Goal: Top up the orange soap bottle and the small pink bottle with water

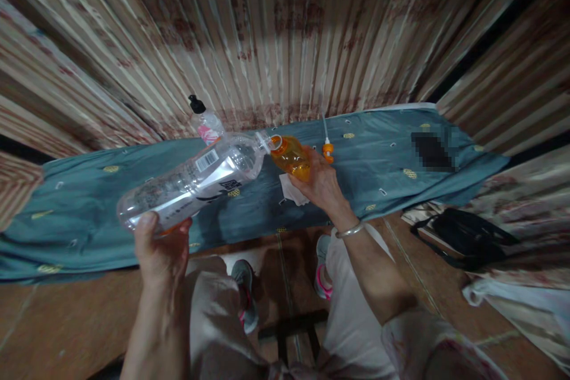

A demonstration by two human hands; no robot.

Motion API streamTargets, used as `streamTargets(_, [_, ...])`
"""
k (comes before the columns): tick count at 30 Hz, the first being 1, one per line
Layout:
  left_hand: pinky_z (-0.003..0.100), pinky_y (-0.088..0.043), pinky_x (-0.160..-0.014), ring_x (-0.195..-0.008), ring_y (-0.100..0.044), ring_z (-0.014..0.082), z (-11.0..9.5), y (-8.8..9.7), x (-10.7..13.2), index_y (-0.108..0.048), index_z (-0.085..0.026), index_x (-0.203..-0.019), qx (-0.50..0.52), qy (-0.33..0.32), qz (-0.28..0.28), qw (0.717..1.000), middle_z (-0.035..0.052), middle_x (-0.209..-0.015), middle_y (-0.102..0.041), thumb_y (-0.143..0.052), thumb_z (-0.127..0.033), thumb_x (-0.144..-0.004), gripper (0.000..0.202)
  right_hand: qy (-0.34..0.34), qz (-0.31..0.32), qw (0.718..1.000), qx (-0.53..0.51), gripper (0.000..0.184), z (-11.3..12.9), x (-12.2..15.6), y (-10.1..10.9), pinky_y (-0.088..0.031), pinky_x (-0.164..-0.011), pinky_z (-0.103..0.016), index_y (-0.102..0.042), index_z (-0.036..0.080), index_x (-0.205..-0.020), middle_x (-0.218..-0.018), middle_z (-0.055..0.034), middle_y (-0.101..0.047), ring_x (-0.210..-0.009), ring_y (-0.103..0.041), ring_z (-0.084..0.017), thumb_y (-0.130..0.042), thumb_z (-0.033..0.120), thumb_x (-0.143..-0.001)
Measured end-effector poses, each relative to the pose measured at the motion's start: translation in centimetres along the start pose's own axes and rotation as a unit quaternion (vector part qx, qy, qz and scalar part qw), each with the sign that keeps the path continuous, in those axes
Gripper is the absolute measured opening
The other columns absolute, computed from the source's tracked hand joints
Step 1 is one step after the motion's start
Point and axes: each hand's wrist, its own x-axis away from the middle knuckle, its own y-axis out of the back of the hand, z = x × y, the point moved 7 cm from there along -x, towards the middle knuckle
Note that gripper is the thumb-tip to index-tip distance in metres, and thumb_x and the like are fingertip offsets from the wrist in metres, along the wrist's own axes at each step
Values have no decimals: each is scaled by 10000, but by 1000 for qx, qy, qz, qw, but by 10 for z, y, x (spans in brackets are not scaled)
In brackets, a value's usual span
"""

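My left hand (pixel 162 249) is closed around the lower part of a large clear plastic bottle (pixel 200 181) with a white label and a barcode. That bottle is tilted, its neck pointing right and slightly up. In my right hand (pixel 323 187) is a small orange see-through bottle (pixel 291 157), its open mouth up against the neck of the clear one. Whether liquid passes between them I cannot tell. Just beyond my right hand lies an orange pump top (pixel 328 151) with a thin tube. A pale cloth or tissue (pixel 294 190) lies under my right hand.
A clear pump bottle (pixel 205 122) with a black top and pink label stands at the back of the table, which a teal patterned cloth (pixel 93 190) covers. Striped curtains (pixel 289 35) hang behind it. On the right are a blurred dark object (pixel 431 151) and a black bag (pixel 467 237).
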Motion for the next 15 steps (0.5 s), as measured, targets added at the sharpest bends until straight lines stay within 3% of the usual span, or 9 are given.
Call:
streamTargets(8, [203, -308, -416, -1003, -673, 316, -1, 1, -1, -772, -300, -946, -3, 6, 9, 1000, 88, -1025, -751, -987, -444, -438, 570, 5, -22, 1000, 16, 550, 0, 1, 0, -625, -991, -544, -507, 154, -1392, -1257, -184, -723, -1179, -716, -352, -715, 324, -912])
streamTargets(15, [134, -341, -423, -767, -579, 141, -4, -5, 3, -750, -218, -925, 2, -6, -12, 1000, 56, -1050, -741, -939, -451, -423, 585, 8, -13, 1000, 16, 554, 0, 1, 0, -618, -1011, -543, -494, 153, -1403, -1278, -190, -713, -1196, -708, -348, -704, 337, -925])
